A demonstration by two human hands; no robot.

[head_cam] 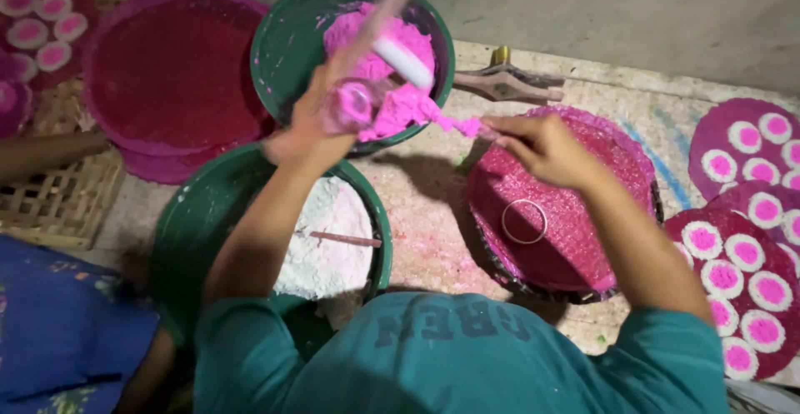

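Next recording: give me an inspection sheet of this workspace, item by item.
Surface: pale floor, dusted pink.
Job's things: green basin of pink paste; green basin of white paste with a stick in it; pink mesh mat carrying a metal ring.
Clutter: stacked pink mats; mats of pink-and-white discs; woven tray; wooden tool.
Grippers: left hand holds a small pink-smeared container; right hand pinches pink paste.
Cables: nothing seen.
Surroundings: grey wall; another person's arm at left.
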